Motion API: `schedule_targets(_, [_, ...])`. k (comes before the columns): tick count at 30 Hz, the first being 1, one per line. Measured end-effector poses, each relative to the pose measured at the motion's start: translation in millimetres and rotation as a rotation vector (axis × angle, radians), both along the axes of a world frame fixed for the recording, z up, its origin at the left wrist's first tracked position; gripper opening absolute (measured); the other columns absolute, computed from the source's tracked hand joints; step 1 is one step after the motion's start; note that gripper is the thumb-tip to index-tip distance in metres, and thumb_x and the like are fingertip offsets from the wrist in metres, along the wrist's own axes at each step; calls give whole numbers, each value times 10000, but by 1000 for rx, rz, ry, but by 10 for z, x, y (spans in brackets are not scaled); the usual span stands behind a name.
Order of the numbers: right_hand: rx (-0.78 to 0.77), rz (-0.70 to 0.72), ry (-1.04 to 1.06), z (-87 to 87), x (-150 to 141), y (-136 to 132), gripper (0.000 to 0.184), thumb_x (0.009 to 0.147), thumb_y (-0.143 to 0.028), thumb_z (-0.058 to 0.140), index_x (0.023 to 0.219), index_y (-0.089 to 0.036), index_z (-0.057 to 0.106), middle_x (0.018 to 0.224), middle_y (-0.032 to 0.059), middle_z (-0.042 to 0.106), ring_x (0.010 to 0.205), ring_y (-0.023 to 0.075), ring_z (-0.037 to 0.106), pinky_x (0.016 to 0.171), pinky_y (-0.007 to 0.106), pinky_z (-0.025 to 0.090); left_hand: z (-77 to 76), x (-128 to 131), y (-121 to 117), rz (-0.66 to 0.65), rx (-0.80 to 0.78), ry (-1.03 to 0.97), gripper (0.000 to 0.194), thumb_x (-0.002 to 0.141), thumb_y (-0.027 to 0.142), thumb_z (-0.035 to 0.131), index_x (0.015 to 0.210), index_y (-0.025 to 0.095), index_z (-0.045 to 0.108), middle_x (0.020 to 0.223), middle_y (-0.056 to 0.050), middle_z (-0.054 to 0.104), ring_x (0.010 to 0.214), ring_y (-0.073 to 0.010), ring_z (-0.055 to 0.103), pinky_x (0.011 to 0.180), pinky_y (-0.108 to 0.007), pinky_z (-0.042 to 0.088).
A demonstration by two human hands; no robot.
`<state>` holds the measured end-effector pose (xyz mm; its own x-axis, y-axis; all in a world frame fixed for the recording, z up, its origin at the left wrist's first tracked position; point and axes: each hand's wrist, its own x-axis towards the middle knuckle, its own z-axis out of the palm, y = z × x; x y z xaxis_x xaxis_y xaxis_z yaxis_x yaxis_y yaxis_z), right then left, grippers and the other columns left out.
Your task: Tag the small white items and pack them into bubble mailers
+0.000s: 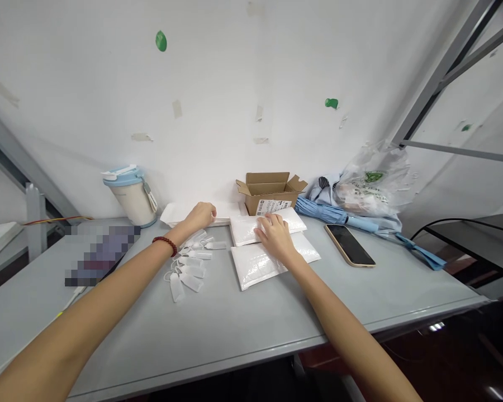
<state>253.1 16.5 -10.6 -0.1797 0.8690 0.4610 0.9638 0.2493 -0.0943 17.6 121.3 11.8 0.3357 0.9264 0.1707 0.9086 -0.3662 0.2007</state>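
Observation:
My left hand [202, 213], with a dark red bead bracelet at the wrist, is over a white stack of flat mailers or paper [174, 212]. Its fingers curl inward; what they pinch, if anything, is hidden. My right hand [275, 234] lies with fingers spread on a white bubble mailer [245, 231], holding nothing. In front of that mailer and partly under it is a second white bubble mailer [255, 265]. Several white tags with loops [191, 271] lie in a loose row below my left hand.
A small open cardboard box [272, 192] stands behind the mailers. To the right are a phone [350, 245], a folded blue umbrella [335, 215] and a clear plastic bag [373, 184]. A blue-lidded cup [132, 195] and a blurred-out item [104, 251] are at left.

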Motion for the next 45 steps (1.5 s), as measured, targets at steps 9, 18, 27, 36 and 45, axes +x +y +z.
schedule_targets(9, [-6, 11, 23, -8, -8, 1, 291, 897, -296, 467, 1132, -162, 575, 1260, 153, 510, 1147, 299, 410, 906, 437, 385, 127, 1, -50, 59, 129, 9, 229, 766, 131, 433, 799, 128, 660, 911, -151, 662, 780, -238, 618, 671, -314, 452])
schedule_targets(18, [12, 41, 172, -46, -40, 7, 413, 865, -257, 473, 1252, -112, 465, 1271, 168, 494, 1175, 296, 403, 940, 443, 384, -85, 97, -1006, -90, 522, -149, 261, 921, 181, 318, 981, 144, 569, 979, -116, 652, 857, -218, 635, 710, -334, 515])
schedule_targets(27, [157, 184, 57, 13, -248, -215, 511, 829, -200, 457, 1325, -99, 387, 1372, 194, 401, 1300, 297, 304, 978, 456, 333, -288, 128, -1348, -188, 555, -273, 407, 894, 161, 373, 1290, 92, 431, 1317, -183, 504, 1227, -255, 487, 986, -417, 465])
schedule_targets(36, [140, 265, -187, 2, -321, -289, 504, 867, -75, 317, 1362, -142, 383, 1431, 158, 389, 1343, 235, 305, 1001, 467, 298, -308, 355, -1554, -486, 432, -325, 469, 886, 155, 379, 1354, 145, 391, 1329, -160, 506, 1254, -242, 463, 1017, -408, 449])
schedule_targets(45, [104, 172, -237, -21, -177, -175, 629, 810, 53, 220, 1391, -150, 349, 1461, 149, 345, 1353, 251, 286, 975, 516, 318, -141, 1, -1272, 65, 450, -637, 389, 869, 287, 445, 1216, 129, 522, 1332, -152, 491, 1201, -258, 490, 891, -370, 508])
